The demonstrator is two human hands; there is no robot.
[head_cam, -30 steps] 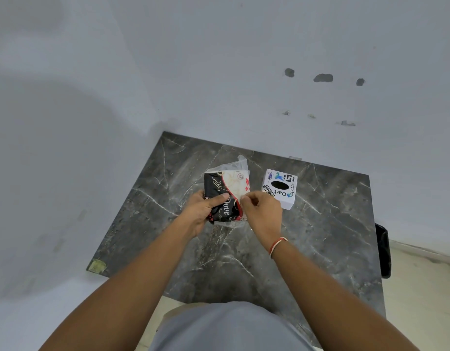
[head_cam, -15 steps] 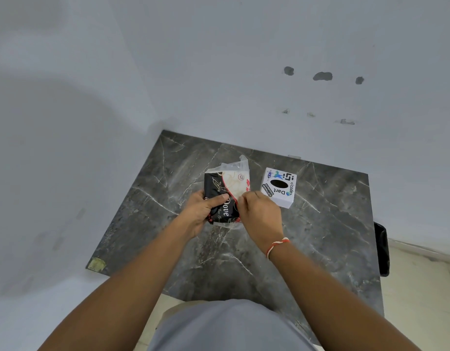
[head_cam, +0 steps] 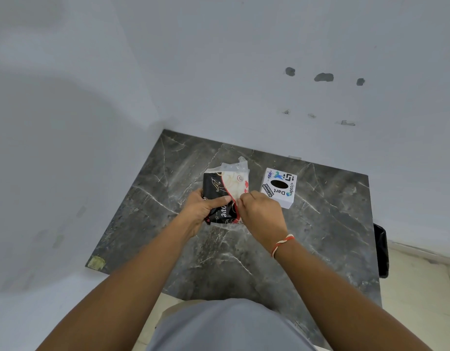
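A black, white and red tissue packet (head_cam: 225,188) in clear plastic lies on the dark marble table (head_cam: 320,236). My left hand (head_cam: 206,209) grips its left side, thumb laid across the black part. My right hand (head_cam: 263,214), with a red and white thread on the wrist, pinches the packet's right edge near its front; its fingertips are hidden behind the knuckles. A white square tissue box (head_cam: 279,187) with stickers and a black oval opening on top stands just right of the packet.
The table sits in a corner of two grey-white walls (head_cam: 218,72). A black object (head_cam: 381,252) hangs past the table's right edge. A yellowish sticker (head_cam: 96,262) marks the front left corner. My grey-clothed lap (head_cam: 226,325) is below the table's front edge.
My right hand has shifted slightly left and closer along the packet's right edge. The left hand and the packet have stayed almost in place.
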